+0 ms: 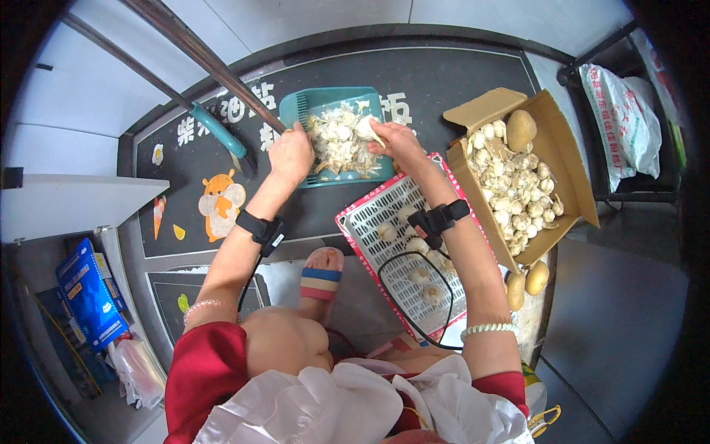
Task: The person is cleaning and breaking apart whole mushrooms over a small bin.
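My left hand (292, 152) is closed at the lower end of a metal pole (222, 69), against the toothed side of a teal plastic dustpan (333, 95). Its fingertips are hidden. Between the thumb and fingers of my right hand (396, 143) is a whitish garlic bulb (364, 129), held over the dustpan. A heap of papery garlic skins (345, 152) covers much of the pan. Under my right forearm stands a white slotted plastic basket (377, 261) with a red patterned rim, and several garlic bulbs (432, 294) lie inside it.
On the right, an open cardboard box (571, 166) holds many garlic bulbs (518, 188) and a potato (521, 131). Two potatoes (537, 277) lie below it. A second pole with a teal sleeve (219, 130) leans at left. An open cabinet door (83, 197) juts in, near a blue box (91, 294).
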Motion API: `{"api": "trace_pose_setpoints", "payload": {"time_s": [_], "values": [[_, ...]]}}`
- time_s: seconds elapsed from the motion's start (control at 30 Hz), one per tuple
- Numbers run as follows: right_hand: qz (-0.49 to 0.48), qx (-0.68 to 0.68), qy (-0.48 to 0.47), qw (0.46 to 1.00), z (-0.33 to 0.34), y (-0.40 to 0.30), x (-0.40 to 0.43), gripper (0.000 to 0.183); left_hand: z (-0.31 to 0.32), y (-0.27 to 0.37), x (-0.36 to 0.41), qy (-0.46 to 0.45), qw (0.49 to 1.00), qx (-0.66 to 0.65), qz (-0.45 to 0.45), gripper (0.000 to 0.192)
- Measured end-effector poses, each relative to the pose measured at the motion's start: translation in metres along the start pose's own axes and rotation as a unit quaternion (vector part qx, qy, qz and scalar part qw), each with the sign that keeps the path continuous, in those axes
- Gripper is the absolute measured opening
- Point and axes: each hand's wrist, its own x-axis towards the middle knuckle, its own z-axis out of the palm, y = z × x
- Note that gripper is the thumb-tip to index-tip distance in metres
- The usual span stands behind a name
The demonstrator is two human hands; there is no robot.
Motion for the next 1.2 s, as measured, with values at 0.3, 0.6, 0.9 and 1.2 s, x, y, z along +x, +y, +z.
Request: {"api": "trace_pose_setpoints", "payload": {"time_s": [0.3,0.6,0.9,1.2], "values": [[0.011,0.014,-0.031,0.999,0.002,0.003,-0.001,0.035,0.014,0.007,-0.003,-0.105,0.993,-0.037,0.038,0.024],[-0.006,0.040,-0.102,0.994,0.019,0.006,-0.007,0.035,0.032,0.014,0.010,-0.019,0.894,-0.448,0.002,0.020],[0.044,0.070,-0.112,0.990,0.009,-0.007,-0.010,0.038,0.021,0.004,0.021,-0.019,0.939,-0.327,0.104,0.032],[-0.025,0.085,-0.137,0.987,0.018,0.001,-0.012,0.034,0.018,0.027,0.016,0.040,0.906,-0.421,0.007,0.017]]}}
